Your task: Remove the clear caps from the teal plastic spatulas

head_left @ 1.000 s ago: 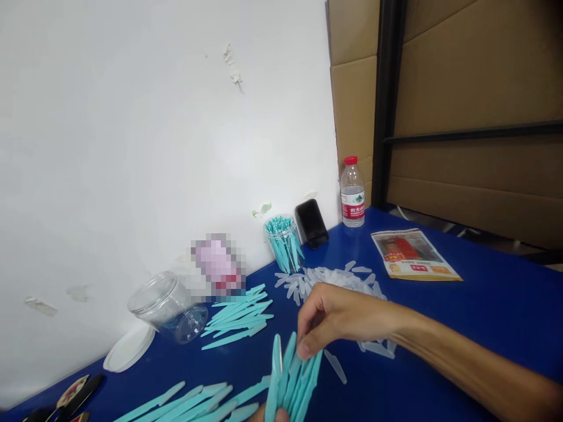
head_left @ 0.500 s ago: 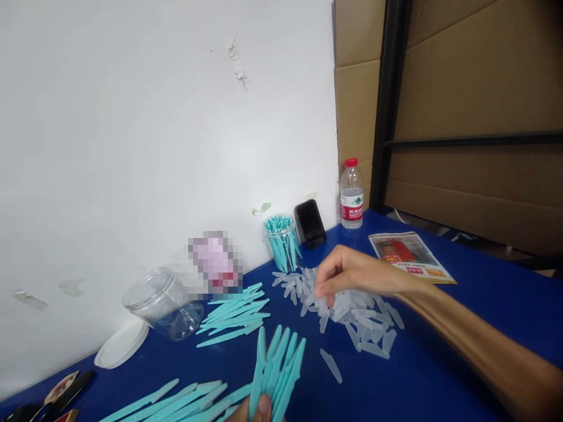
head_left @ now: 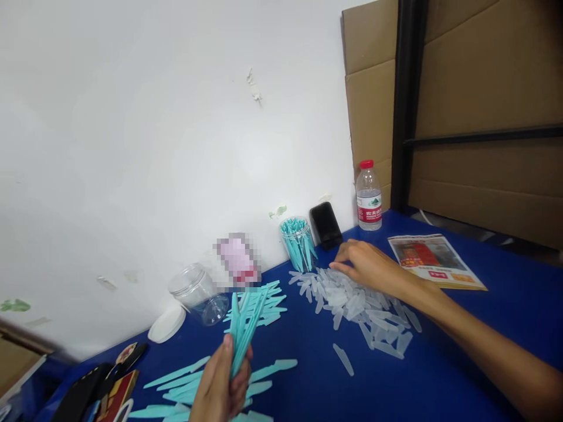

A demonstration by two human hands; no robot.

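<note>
My left hand (head_left: 220, 381) is wrapped round a bundle of slim teal eyebrow razors (head_left: 247, 328), held upright with their ends fanned a little. More teal razors (head_left: 176, 381) lie loosely on the blue table beneath and around this hand, and another group (head_left: 268, 305) lies behind it. My right hand (head_left: 358, 264) is over the far edge of a pile of frosted plastic blade covers (head_left: 352, 299). Its thumb and fingers are pinched together at the pile; anything between the fingertips is too small to make out. One cover (head_left: 343, 358) lies apart, nearer to me.
Along the wall stand a clear jar (head_left: 299, 243) full of teal razors, a black device (head_left: 325, 225) and a water bottle (head_left: 369, 202). An open clear jar (head_left: 197, 290) tilts beside a white lid (head_left: 167, 323). A leaflet (head_left: 435, 261) lies right; scissors (head_left: 116, 372) lie left.
The view has shifted left. My left hand has risen further into view with the razor bundle, now gathered closer together. My right hand has moved to the pile's far edge.
</note>
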